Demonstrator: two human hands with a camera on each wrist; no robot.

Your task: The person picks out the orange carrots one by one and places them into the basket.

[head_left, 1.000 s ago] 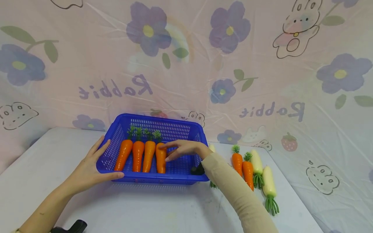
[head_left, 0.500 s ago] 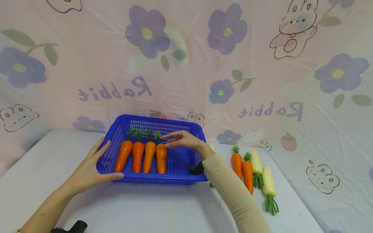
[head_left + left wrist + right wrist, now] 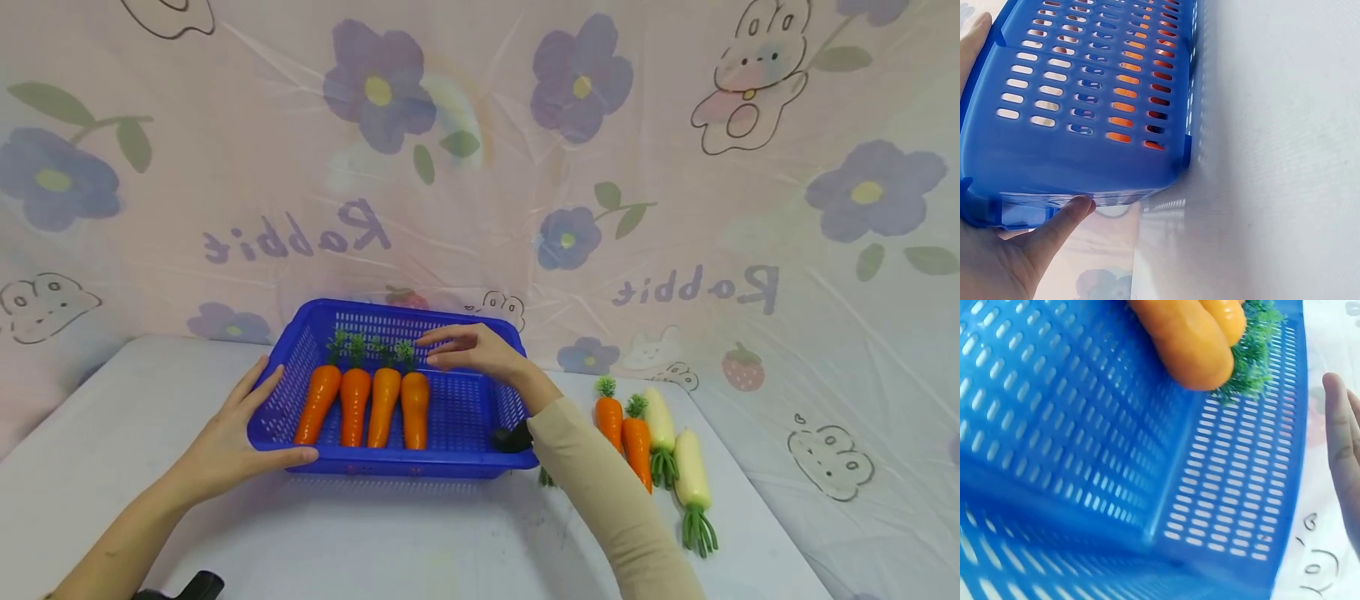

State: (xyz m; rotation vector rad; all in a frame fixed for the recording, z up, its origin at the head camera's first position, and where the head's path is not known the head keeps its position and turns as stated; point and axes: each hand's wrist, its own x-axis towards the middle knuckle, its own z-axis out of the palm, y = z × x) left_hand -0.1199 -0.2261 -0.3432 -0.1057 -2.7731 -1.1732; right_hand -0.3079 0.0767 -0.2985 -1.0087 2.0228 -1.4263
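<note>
In the head view, a blue perforated plastic basket holds several orange carrots lying side by side, green tops toward the back wall. My left hand spans the basket's front left corner, fingers straight along the left side and thumb on the front rim. The left wrist view shows the thumb against the basket wall. My right hand hovers over the back right of the basket, beside the rightmost carrot's top, fingers extended and holding nothing. The right wrist view shows its finger apart from the carrots.
On the white table, right of the basket, lie two more carrots and white radishes; another is mostly hidden behind the right sleeve. A printed cloth hangs close behind the basket. A black object shows at lower left.
My right hand has lifted off the rightmost carrot and moved up toward the basket's back edge. The left hand and the carrots have stayed in place.
</note>
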